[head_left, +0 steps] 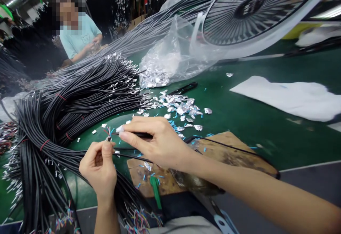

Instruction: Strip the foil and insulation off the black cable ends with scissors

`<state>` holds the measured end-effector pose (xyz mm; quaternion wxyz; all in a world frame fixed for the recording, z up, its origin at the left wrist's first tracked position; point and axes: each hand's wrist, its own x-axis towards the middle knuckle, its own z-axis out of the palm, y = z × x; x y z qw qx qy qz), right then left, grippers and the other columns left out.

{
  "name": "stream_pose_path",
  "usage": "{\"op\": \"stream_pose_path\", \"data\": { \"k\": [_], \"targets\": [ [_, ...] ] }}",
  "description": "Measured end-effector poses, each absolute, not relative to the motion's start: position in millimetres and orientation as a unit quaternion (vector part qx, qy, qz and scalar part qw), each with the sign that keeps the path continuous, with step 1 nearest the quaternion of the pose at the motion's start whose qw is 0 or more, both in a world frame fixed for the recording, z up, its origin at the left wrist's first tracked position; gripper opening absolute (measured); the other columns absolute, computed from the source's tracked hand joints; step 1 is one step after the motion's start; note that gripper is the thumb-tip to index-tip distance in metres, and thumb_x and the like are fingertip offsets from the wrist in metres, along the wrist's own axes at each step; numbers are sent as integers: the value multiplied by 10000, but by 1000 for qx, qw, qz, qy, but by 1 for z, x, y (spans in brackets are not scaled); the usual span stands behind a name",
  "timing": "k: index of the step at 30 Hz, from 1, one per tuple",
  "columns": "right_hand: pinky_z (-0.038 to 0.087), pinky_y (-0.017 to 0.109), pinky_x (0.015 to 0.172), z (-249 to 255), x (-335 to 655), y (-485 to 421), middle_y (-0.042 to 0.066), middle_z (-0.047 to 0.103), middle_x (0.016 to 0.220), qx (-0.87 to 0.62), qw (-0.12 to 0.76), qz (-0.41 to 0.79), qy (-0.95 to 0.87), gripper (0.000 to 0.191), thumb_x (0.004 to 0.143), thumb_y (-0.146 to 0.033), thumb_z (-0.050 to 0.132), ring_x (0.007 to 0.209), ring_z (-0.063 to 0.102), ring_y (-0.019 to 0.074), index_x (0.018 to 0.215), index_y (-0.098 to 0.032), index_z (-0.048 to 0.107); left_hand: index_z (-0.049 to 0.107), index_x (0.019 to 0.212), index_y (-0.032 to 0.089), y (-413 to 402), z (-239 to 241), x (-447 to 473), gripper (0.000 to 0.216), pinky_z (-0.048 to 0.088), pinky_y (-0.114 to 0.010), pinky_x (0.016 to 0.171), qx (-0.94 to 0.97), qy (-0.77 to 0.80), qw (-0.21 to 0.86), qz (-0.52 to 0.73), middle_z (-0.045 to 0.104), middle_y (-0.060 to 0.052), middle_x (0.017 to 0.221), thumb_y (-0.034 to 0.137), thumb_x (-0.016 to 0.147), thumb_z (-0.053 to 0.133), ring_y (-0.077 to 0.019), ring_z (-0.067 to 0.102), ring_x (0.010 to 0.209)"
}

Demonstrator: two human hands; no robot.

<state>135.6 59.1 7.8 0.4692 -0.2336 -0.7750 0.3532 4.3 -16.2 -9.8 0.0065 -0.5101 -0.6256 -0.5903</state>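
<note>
My left hand (pixel 99 161) is closed, thumb and fingers pinching a black cable (pixel 109 139) near its stripped end. Thin coloured wires (pixel 109 131), red, blue and white among them, fan out above that grip. Close on the right, my right hand (pixel 160 140) is closed around a slim dark tool (pixel 144 134), its tip at the wires; its exact kind is not clear. Something white wraps a fingertip of this hand. Below both hands, a bundle of black cables (pixel 130 195) ends in bare coloured wires.
Tied black cable bundles (pixel 87 99) cover the left. Foil scraps (pixel 181 104) and blue bits lie beyond my hands, near a black cutter knife (pixel 183 88). A plastic bag (pixel 170 56), fan (pixel 247 10) and wooden board (pixel 226 152) stand around. A co-worker (pixel 80 35) sits across.
</note>
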Motion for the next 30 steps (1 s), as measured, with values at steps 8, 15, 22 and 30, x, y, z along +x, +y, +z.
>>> {"op": "stream_pose_path", "data": {
  "k": [8, 15, 22, 30],
  "targets": [
    [379, 223, 550, 5, 135, 56, 24, 637, 662, -257, 494, 293, -777, 232, 896, -260, 560, 580, 529, 102, 824, -132, 739, 681, 797, 189, -16, -17, 4, 54, 440, -151, 498, -496, -614, 31, -614, 624, 36, 668, 211, 755, 706, -61, 557, 533],
    [411, 216, 555, 1, 136, 55, 38, 661, 695, -241, 502, 249, -792, 242, 908, -258, 542, 591, 558, 104, 840, -130, 736, 572, 601, 158, -17, -9, 2, 341, 329, -162, 416, -526, -636, -51, -562, 451, 42, 500, 301, 904, 514, -51, 411, 436],
    [385, 214, 556, 8, 137, 57, -2, 624, 662, -256, 501, 334, -756, 184, 849, -295, 627, 590, 528, 94, 749, -148, 675, 647, 676, 160, -13, -8, -1, 205, 361, -166, 439, -500, -590, -96, -626, 532, 32, 554, 314, 811, 648, -61, 461, 479],
    [349, 207, 548, 9, 135, 61, -29, 528, 633, -222, 495, 390, -744, 195, 851, -228, 626, 571, 435, 73, 678, -140, 614, 667, 743, 191, -13, -13, 4, 92, 444, -183, 606, -551, -573, 23, -606, 606, 41, 685, 108, 733, 705, -74, 552, 651]
  ]
}}
